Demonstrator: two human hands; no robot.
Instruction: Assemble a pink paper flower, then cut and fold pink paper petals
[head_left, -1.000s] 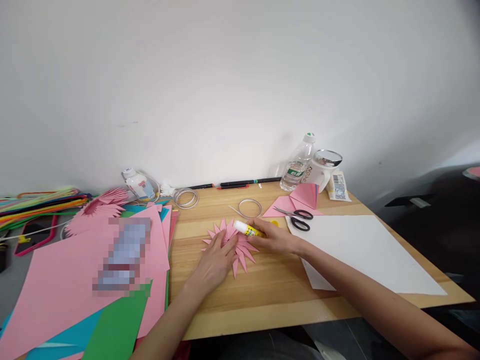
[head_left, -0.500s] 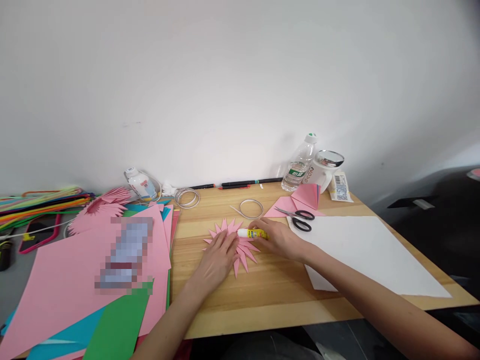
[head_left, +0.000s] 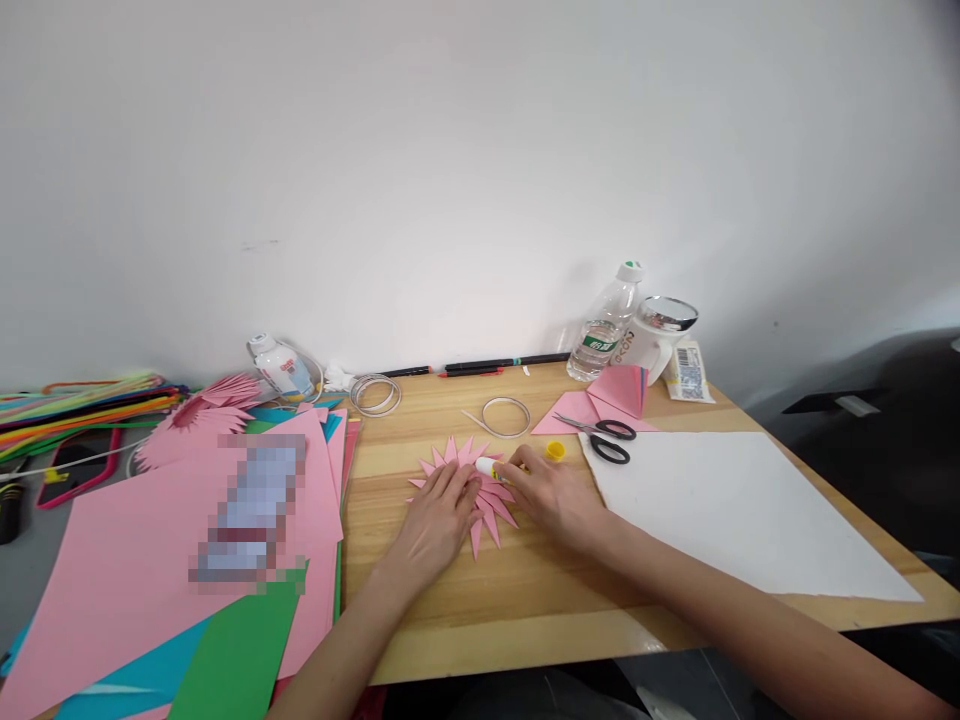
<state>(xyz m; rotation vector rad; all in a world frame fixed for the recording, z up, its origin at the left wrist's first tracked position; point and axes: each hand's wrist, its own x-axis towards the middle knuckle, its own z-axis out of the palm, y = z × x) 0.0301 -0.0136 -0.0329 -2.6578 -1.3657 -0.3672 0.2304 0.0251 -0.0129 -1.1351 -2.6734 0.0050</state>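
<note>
A pink folded-paper star (head_left: 489, 510) with many pointed tips lies on the wooden table. My left hand (head_left: 442, 510) rests flat across its left side, fingers stretched out over the centre. Closed round a glue stick (head_left: 487, 467), my right hand (head_left: 551, 495) is at the star's right side. The stick's white end points left, close to my left fingertips; most of its yellow body is hidden by my fingers. Just beyond the right hand shows a round yellow cap-like piece (head_left: 555, 451); I cannot tell whether it is loose.
Scissors (head_left: 611, 440) lie by a white sheet (head_left: 742, 520) and folded pink paper (head_left: 619, 390). A bottle (head_left: 600, 340) and mug (head_left: 652, 340) stand behind. Coloured paper sheets (head_left: 135, 530) and a pink paper ring (head_left: 199, 415) are left. A tape coil (head_left: 506, 417) lies behind the star.
My right hand has turned and lowered slightly, covering more of the glue stick. The yellow cap-like piece now shows beyond it. My left hand stays on the paper star.
</note>
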